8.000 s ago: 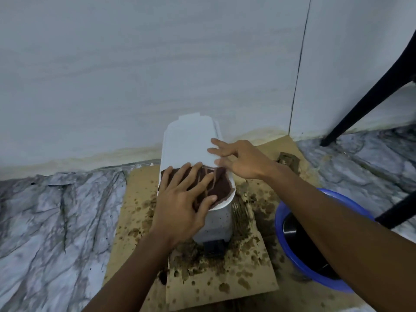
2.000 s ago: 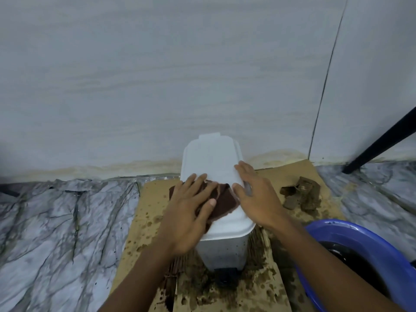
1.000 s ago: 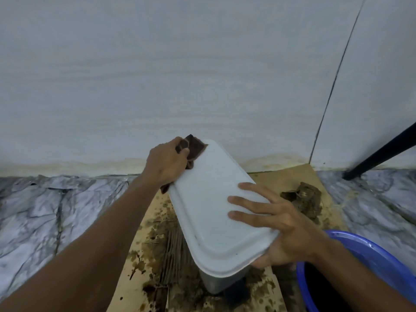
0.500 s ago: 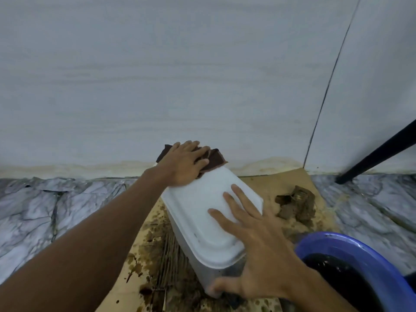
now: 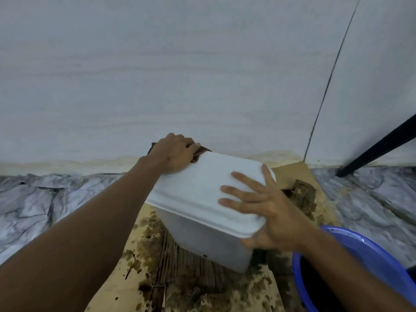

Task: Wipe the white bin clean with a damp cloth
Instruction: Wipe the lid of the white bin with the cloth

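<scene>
The white bin stands on wet, stained cardboard with its lid closed, turned at an angle to the wall. My left hand is curled over the lid's far left corner, pressing a dark brown cloth against the bin's back; only a small edge of the cloth shows past my fingers. My right hand grips the lid's near right corner, fingers spread flat on top and thumb under the rim.
A blue basin with dark water sits at the lower right, close to my right wrist. A brown soggy lump lies on the cardboard behind my right hand. The wall is just behind the bin. A black chair leg slants at right.
The bin has turned further, its lid now lying more crosswise. My left hand has curled down over the far corner with the cloth. My right hand has shifted up the lid's right end.
</scene>
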Tool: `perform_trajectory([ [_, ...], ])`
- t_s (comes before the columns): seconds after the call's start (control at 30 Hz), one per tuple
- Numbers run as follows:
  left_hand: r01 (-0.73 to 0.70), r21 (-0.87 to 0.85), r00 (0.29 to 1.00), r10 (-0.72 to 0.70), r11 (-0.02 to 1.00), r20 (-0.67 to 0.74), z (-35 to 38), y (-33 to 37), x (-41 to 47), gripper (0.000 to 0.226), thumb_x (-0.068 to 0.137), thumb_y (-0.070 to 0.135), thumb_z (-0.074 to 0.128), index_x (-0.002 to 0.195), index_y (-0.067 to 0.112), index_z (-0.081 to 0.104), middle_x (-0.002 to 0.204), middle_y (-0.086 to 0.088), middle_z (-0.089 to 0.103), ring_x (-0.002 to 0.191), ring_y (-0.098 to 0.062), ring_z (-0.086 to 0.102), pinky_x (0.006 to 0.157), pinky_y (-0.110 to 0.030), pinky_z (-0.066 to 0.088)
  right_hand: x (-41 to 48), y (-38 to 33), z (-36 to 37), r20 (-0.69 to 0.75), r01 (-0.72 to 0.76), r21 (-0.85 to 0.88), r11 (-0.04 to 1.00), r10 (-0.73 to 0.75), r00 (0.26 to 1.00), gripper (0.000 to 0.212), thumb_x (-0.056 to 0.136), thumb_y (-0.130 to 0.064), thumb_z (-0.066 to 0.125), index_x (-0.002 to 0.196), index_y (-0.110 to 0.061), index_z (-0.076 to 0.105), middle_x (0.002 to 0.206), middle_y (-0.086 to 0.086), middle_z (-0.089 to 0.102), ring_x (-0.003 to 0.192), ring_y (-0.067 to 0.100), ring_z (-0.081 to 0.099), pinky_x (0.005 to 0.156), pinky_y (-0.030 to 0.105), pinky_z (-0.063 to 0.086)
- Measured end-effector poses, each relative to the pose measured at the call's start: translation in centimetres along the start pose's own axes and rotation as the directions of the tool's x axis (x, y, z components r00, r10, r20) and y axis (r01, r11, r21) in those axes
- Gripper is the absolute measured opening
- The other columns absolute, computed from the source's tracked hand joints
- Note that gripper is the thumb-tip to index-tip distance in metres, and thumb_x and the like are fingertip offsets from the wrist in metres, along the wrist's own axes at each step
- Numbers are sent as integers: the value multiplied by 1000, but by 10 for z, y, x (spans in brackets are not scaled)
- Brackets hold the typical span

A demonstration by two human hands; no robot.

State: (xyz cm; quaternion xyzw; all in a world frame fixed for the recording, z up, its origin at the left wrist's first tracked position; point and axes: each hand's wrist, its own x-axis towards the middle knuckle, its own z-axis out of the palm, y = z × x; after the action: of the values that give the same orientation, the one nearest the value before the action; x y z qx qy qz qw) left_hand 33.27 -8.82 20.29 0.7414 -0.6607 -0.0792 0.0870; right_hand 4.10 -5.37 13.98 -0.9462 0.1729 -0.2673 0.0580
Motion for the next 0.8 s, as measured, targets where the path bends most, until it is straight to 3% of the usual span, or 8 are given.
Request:
perform_trajectory([
  [0.17, 202, 2, 977, -201, 979, -70, 8, 2, -14, 49, 105, 48, 25, 112, 19, 65, 113, -11, 64, 113, -33, 49, 89, -46, 40, 5, 58, -27, 173, -192, 164, 968, 163, 971, 94, 67, -37, 89, 139, -68, 37, 158, -19, 37, 153, 6, 20, 122, 63, 16],
  [0.23, 280, 29, 957, -276, 960, -93, 13, 6, -21, 52, 105, 48, 25, 118, 17, 63, 119, -13, 62, 116, -35, 47, 92, -47, 38, 10, 65, -30, 195, -257, 177, 950, 222, 955, 95, 69, -30, 89, 136, -71, 36, 158, -22, 32, 153, 3, 16, 124, 58, 17],
  [0.3, 302, 35, 946, -295, 953, -138, 18, 6, -31, 52, 105, 49, 26, 126, 17, 62, 125, -14, 62, 118, -36, 49, 97, -48, 39, 12, 60, -27, 208, -290, 172, 942, 253, 945, 90, 70, -25, 87, 137, -63, 41, 161, -21, 27, 154, 4, 12, 125, 54, 18],
  [0.4, 179, 55, 956, -160, 982, -248, 25, 4, -55, 56, 103, 51, 27, 140, 19, 56, 134, -9, 61, 121, -32, 54, 106, -47, 40, 16, 37, -23, 221, -393, 156, 906, 356, 908, 88, 69, -50, 87, 143, -50, 40, 161, -24, 20, 154, 3, 4, 128, 44, 6],
  [0.47, 49, 68, 963, -29, 996, -267, 32, 9, -79, 63, 102, 52, 22, 146, 19, 52, 141, -5, 58, 126, -27, 52, 111, -46, 36, 19, 27, -21, 196, -451, 205, 869, 415, 888, 84, 68, -62, 82, 141, -51, 42, 161, -25, 22, 153, 0, 2, 128, 46, 2],
  [0.57, -151, 91, 951, 170, 984, -258, 47, 14, -122, 62, 105, 53, 18, 156, 25, 40, 160, -3, 40, 148, -23, 34, 124, -44, 21, 19, 25, -18, 166, -481, 278, 831, 452, 876, 86, 63, -59, 86, 139, -53, 45, 160, -28, 25, 152, -3, 5, 127, 44, 11],
  [0.67, -292, 106, 908, 310, 951, -281, 53, -4, -145, 54, 107, 52, 27, 157, 32, 33, 164, 2, 31, 154, -18, 24, 128, -36, 8, 13, 28, -20, 182, -519, 293, 803, 486, 855, 106, 55, -50, 94, 147, -44, 41, 160, -28, 23, 151, -6, 7, 127, 39, 14],
  [0.8, -263, 98, 905, 280, 960, -320, 54, -9, -149, 54, 105, 54, 35, 154, 32, 40, 160, 0, 39, 151, -21, 30, 127, -39, 14, 10, 23, -22, 150, -546, 362, 756, 530, 834, 117, 54, -34, 98, 153, -33, 37, 153, -34, 19, 149, -8, 12, 125, 34, 17],
])
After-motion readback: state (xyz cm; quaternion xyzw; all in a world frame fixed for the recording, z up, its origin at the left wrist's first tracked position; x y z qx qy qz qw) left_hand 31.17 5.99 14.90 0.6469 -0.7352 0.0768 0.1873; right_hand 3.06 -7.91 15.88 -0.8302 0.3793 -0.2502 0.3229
